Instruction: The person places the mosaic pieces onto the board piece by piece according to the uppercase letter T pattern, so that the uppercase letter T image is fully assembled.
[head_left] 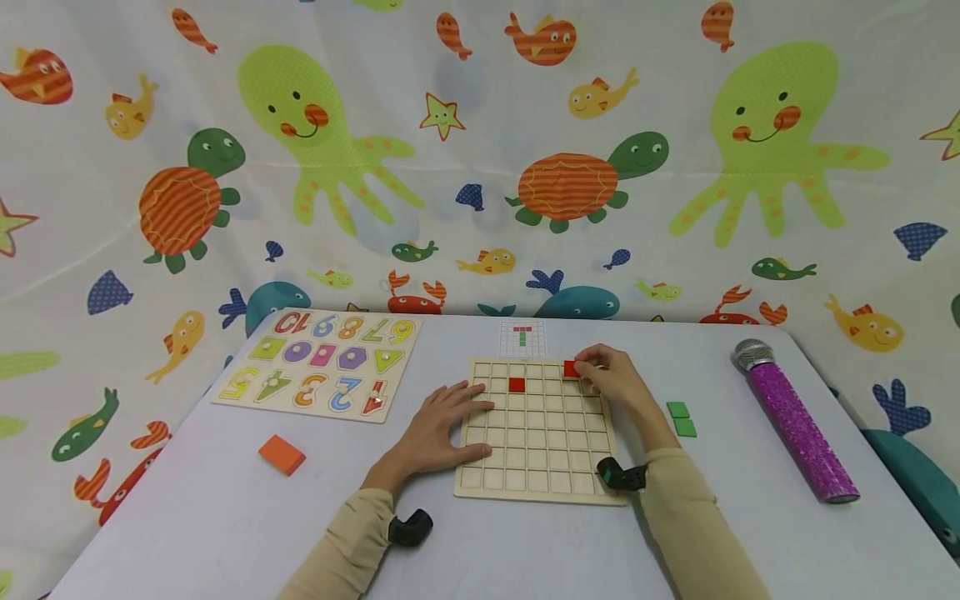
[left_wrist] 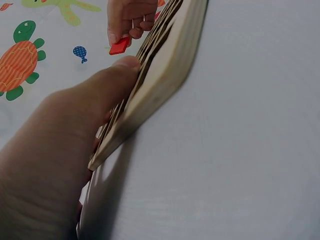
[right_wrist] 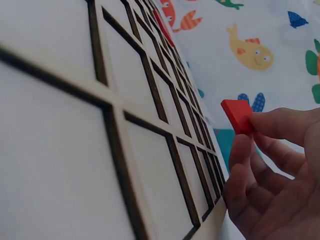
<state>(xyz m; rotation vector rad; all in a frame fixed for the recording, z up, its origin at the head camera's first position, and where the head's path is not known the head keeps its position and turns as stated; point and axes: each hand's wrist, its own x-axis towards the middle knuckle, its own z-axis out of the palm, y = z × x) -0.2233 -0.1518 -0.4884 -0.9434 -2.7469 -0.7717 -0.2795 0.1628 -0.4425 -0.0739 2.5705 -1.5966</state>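
Note:
A wooden grid board [head_left: 537, 457] lies on the table in front of me. My left hand [head_left: 438, 429] rests on its left side with fingers spread and fairly straight; the left wrist view shows the thumb [left_wrist: 107, 82] against the board's edge. Between thumb and fingertips, my right hand [head_left: 618, 379] pinches a red square tile [right_wrist: 239, 114] just above the board's top right corner. Another red tile [head_left: 517, 385] sits in a cell of the second row, left of the middle. Behind the board lies a pattern card [head_left: 522, 339] with a red and green T shape.
Two green tiles [head_left: 681, 419] lie right of the board, with a purple glittery microphone [head_left: 802, 432] farther right. A number and shape puzzle board [head_left: 318, 367] is at the back left. An orange block [head_left: 282, 455] lies nearer. A patterned cloth [head_left: 480, 167] hangs behind the table.

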